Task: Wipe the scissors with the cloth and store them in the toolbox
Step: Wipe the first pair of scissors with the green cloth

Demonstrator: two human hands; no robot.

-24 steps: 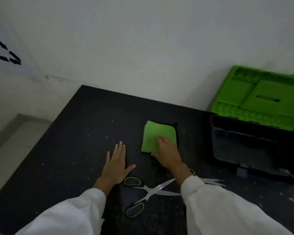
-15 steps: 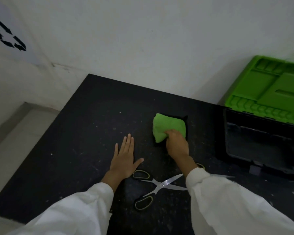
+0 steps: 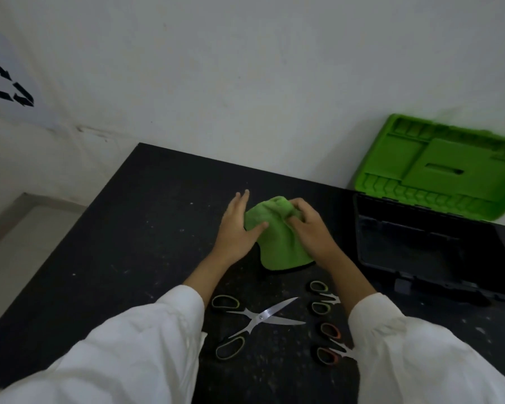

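Note:
A green cloth (image 3: 277, 243) hangs unfolded above the black table, held between both hands. My right hand (image 3: 312, 228) pinches its upper right edge. My left hand (image 3: 236, 228) has its thumb over the cloth's left edge, fingers stretched out. Nearer to me lies an open pair of scissors (image 3: 260, 319) with green-rimmed black handles. A second pair with green handles (image 3: 321, 298) and a third with orange handles (image 3: 330, 344) lie to its right, their blades hidden under my right sleeve. The black toolbox (image 3: 420, 252) stands open at the right.
The toolbox's green lid (image 3: 449, 167) leans back against the white wall. The table's left edge (image 3: 59, 237) drops off to a pale floor. A recycling symbol (image 3: 6, 83) marks the wall at far left.
My right hand has lifted the cloth off the table and it has unfolded. My left hand left the tabletop and took the cloth's left side. Two more pairs of scissors have come into view.

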